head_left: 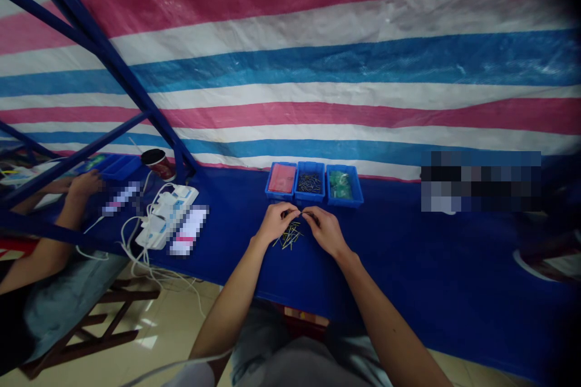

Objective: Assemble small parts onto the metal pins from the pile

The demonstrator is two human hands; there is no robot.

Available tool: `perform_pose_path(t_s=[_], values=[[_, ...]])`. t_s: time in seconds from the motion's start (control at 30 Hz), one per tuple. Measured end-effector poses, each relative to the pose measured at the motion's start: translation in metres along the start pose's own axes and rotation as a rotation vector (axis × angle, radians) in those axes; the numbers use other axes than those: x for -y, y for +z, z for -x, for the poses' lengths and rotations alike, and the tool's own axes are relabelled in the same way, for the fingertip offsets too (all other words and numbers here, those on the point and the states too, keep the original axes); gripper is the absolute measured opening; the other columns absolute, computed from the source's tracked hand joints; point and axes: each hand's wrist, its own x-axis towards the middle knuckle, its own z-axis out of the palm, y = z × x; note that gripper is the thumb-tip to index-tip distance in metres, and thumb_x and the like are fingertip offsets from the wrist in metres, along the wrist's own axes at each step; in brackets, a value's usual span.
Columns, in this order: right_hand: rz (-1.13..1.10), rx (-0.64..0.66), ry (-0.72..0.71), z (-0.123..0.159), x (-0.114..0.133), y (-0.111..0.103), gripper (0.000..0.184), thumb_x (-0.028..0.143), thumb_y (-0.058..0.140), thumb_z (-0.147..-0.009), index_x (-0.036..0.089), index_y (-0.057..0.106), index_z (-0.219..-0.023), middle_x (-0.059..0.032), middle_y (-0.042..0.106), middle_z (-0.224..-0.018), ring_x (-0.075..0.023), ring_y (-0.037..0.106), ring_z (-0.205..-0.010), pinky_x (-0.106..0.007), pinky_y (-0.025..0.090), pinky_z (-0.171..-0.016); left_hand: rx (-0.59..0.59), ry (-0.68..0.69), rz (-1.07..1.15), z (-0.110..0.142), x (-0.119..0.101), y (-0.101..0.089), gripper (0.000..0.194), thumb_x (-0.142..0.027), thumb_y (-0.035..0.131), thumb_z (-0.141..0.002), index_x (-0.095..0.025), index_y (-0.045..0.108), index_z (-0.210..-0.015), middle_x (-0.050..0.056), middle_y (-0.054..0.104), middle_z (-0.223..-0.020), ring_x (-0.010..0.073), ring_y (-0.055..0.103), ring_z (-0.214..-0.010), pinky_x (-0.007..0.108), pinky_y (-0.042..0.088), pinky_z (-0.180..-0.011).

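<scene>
My left hand (276,221) is closed in a pinch above the blue table (408,266). Opposite it, my right hand (323,228) is pinched too, its fingertips almost meeting the left ones. Whatever lies between the fingers is too small to make out. Just below and between both hands is a loose pile of thin yellowish and dark sticks (288,238). Beyond the hands, three small blue bins stand side by side: the left bin (279,196) has flat pink pieces, the middle bin (310,198) many thin dark pieces, the right bin (345,201) green pieces in what looks like clear plastic.
To the left lie a white power strip (166,217) with tangled cables and a blurred-out phone-like item (188,233). A dark red cup (158,164) stands behind them, near a blue metal frame (122,87). Another person's hand (86,184) is further left. A striped sheet (318,72) hangs behind.
</scene>
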Motion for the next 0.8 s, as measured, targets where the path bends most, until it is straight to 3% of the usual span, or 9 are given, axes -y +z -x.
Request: perform_pose_path(t_s=[0.37, 0.57, 0.8], values=[[0.044, 0.025, 0.019, 0.0006, 0.0031, -0.0032, 0.029, 0.037, 0.043, -0.101, 0.022, 0.067, -0.099, -0.005, 0.072, -0.092, -0.0188, 0.066, -0.078, -0.028, 0.046, -0.067, -0.007, 0.015, 0.012, -0.0001, 0.0001, 0.0009, 0.022, -0.033, 0.061, -0.092, -0.015, 0.072, -0.084, 0.002, 0.07, -0.075, 0.0112, 0.055, -0.063, 0.023, 0.038, -0.062], [0.007, -0.008, 0.037, 0.0007, -0.003, -0.0003, 0.029, 0.038, 0.057, -0.094, 0.024, 0.065, -0.118, -0.0046, 0.071, -0.099, -0.0172, 0.064, -0.071, -0.029, 0.05, -0.068, -0.013, 0.003, 0.002, 0.0001, -0.0009, 0.0, 0.024, -0.034, 0.06, -0.092, -0.015, 0.073, -0.084, 0.002, 0.07, -0.075, 0.0114, 0.054, -0.062, 0.023, 0.039, -0.062], [-0.005, -0.027, -0.018, 0.0002, -0.0031, 0.0003, 0.022, 0.033, 0.05, -0.098, 0.025, 0.07, -0.101, -0.0049, 0.068, -0.096, -0.0189, 0.065, -0.081, -0.029, 0.05, -0.073, -0.002, 0.016, 0.009, -0.0002, -0.0018, -0.0007, 0.024, -0.034, 0.06, -0.092, -0.016, 0.072, -0.083, 0.002, 0.069, -0.075, 0.0111, 0.053, -0.061, 0.024, 0.039, -0.062]])
